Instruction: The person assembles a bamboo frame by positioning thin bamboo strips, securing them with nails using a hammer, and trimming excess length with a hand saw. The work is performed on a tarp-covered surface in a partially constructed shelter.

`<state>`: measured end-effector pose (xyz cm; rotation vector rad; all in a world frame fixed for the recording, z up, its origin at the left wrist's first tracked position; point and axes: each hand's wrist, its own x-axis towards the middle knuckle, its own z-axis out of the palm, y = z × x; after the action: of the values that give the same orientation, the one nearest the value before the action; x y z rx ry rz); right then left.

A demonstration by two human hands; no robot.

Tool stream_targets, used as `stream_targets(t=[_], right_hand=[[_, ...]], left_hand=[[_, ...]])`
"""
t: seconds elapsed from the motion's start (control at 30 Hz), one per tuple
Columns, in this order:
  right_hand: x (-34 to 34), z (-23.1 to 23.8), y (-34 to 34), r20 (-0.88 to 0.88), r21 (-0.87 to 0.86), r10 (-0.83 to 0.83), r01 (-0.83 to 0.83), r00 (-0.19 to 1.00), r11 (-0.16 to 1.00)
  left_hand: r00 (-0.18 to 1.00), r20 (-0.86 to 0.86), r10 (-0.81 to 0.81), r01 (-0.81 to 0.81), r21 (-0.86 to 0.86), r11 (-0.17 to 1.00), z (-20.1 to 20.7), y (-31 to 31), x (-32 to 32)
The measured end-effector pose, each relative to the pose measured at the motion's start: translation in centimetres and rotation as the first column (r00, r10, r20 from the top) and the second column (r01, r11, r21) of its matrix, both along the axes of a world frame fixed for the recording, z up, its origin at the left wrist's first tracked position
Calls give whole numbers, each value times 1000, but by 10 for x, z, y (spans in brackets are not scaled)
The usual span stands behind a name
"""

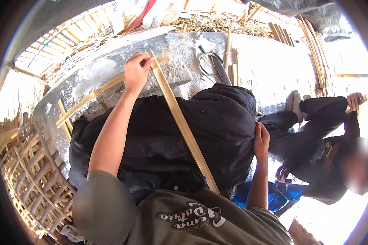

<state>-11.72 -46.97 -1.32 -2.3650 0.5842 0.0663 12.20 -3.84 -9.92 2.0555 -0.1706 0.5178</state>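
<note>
My left hand (137, 70), raised at the far side of my lap, pinches the upper end of a long flat bamboo strip (173, 108). The strip slants across my dark trousers (151, 143), its near end against my shirt. Behind that hand, another bamboo strip (92, 94) lies crosswise over a grey stone block (171, 73), passing beyond my wrist. My right hand (261, 139) rests against the outer side of my right knee, with no tool visible in it. Its fingers are partly hidden by the bend of the hand.
A woven bamboo basket (32, 179) stands at left. A dark blade-like tool (220, 69) and a cord loop lie beyond my knees, near upright bamboo pieces (234, 71). At right another person (315, 151) sits holding a bamboo piece. Blue plastic sheeting (270, 196) lies between us.
</note>
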Motion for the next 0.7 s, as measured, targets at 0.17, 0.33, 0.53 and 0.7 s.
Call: stream_targets(t=[0.17, 0.33, 0.53, 0.7], right_hand=[[-31, -64, -30, 138, 502, -138, 51, 981, 864], [-43, -73, -39, 8, 16, -115, 115, 993, 993], [-51, -40, -12, -32, -111, -198, 193, 980, 975], [-68, -35, -9, -147, -198, -266, 235, 953, 952]], left_hand=[[1000, -27, 3, -2, 34, 999, -1, 1, 1], [1000, -25, 8, -8, 4, 1000, -2, -2, 1], [999, -48, 13, -13, 11, 1000, -1, 0, 0], [1000, -21, 1, -1, 11, 1000, -1, 1, -1]])
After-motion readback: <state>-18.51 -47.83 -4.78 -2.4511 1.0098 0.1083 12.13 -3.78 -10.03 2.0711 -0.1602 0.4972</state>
